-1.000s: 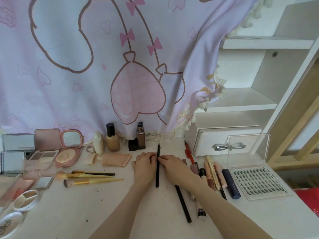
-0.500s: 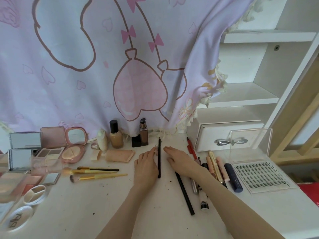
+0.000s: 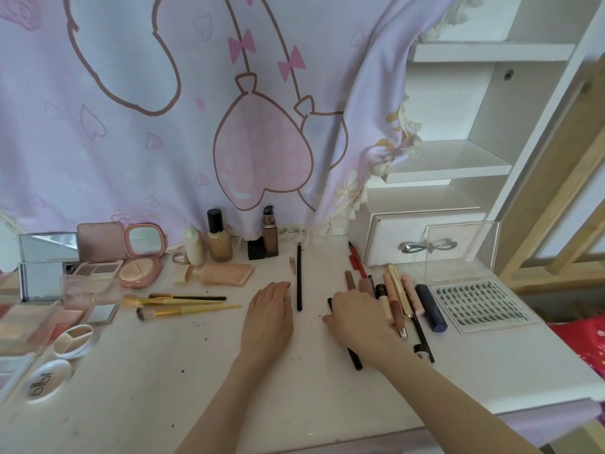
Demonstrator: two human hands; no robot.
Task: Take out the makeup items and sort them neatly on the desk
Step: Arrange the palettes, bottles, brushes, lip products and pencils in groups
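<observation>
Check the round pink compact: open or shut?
Open. The pink compact has its mirrored lid raised upright, with the powder pan exposed below.

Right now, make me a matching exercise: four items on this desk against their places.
Items:
1. black pencil
2. false-lash tray
3. two gold-handled brushes
4. foundation bottle

Places:
A. far right, under the open clear lid
B. upright against the curtain
C. lying left of the left hand
D. lying between both hands

Pairs: 1-D, 2-A, 3-C, 4-B
</observation>
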